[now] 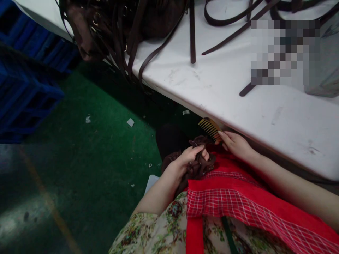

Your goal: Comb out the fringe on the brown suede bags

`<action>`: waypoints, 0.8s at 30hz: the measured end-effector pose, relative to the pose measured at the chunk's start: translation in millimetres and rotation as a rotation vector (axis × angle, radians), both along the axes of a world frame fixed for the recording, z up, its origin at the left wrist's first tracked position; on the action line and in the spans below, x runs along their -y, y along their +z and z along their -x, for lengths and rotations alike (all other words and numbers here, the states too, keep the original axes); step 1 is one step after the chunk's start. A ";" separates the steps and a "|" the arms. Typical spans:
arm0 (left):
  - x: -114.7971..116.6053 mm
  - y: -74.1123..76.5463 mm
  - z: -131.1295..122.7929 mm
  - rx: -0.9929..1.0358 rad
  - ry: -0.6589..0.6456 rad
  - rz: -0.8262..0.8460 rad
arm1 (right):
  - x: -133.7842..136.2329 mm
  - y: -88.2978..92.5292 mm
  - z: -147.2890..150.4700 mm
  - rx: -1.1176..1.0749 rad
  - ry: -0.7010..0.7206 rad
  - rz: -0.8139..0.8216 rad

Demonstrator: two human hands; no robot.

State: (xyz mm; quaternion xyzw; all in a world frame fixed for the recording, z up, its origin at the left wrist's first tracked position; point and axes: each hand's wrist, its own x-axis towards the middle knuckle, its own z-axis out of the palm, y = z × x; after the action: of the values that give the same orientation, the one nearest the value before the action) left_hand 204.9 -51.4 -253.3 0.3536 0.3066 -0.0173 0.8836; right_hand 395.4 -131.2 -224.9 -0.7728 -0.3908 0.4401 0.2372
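My left hand (194, 155) is closed around gathered dark brown material (197, 169), which has small shiny metal bits on it and bunches over my lap. Its full shape is hidden in the folds. In my right hand (234, 143) is a yellowish wide-toothed comb (210, 127), gripped at one end, its teeth pointing toward the left. The comb sits just beyond the brown material, close under the table's edge. Beneath both hands lies a red apron (233, 169) with a checked band.
A white table (225, 88) runs along the front, bearing dark brown bags (156, 21) with hanging straps and several loose straps (192, 35). Blue plastic pallets (26, 95) are stacked at the left. Paper scraps (130, 122) litter the green floor (106, 158).
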 end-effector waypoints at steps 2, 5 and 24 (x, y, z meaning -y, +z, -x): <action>0.5 3.2 -2.3 0.037 -0.007 0.057 | 7.2 12.4 3.1 -0.049 -0.003 -0.094; 4.4 9.1 -2.8 0.098 -0.032 0.043 | 11.4 24.8 7.8 0.010 0.152 -0.200; 22.4 43.1 -13.2 0.054 -0.575 -1.144 | 10.3 8.0 24.2 0.520 0.644 0.059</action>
State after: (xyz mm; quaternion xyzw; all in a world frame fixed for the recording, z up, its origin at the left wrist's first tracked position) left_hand 218.0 -73.7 -210.2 0.8377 0.1381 -0.0784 0.5226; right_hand 371.2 -141.4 -216.8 -0.7031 -0.6466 0.2929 -0.0413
